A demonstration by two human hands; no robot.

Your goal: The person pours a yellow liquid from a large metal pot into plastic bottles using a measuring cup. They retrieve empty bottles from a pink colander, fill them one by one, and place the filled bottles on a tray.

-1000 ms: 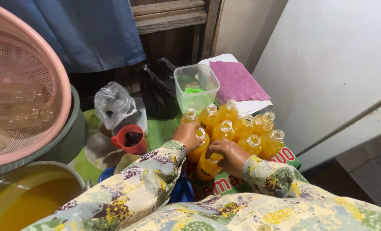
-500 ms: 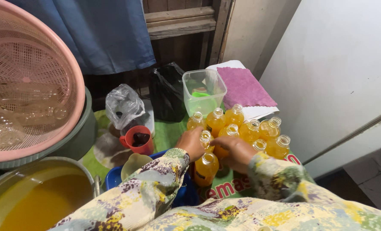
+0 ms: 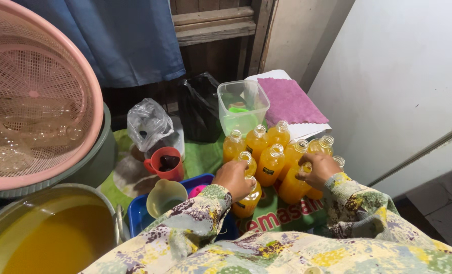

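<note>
Several small clear bottles of orange juice [image 3: 269, 163] stand uncapped in a cluster on a green printed mat [image 3: 282, 213]. My left hand [image 3: 233, 178] wraps around the neck of the nearest bottle [image 3: 247, 199] at the cluster's front left. My right hand [image 3: 318, 168] closes around the top of another bottle [image 3: 292, 186] at the front right. Both arms wear floral yellow sleeves.
A pink mesh basket [image 3: 30, 96] of empty bottles rests on a grey tub at left. A pot of orange liquid [image 3: 58, 243] sits bottom left. A red cup [image 3: 164, 163], a funnel [image 3: 165, 198] in a blue tray, a clear plastic container [image 3: 242, 106], a purple cloth [image 3: 291, 101] and a black bag [image 3: 200, 106] surround the bottles.
The view shifted slightly. My right hand moved right onto a bottle at the front right of the cluster, while my left hand stays on the front left bottle.
</note>
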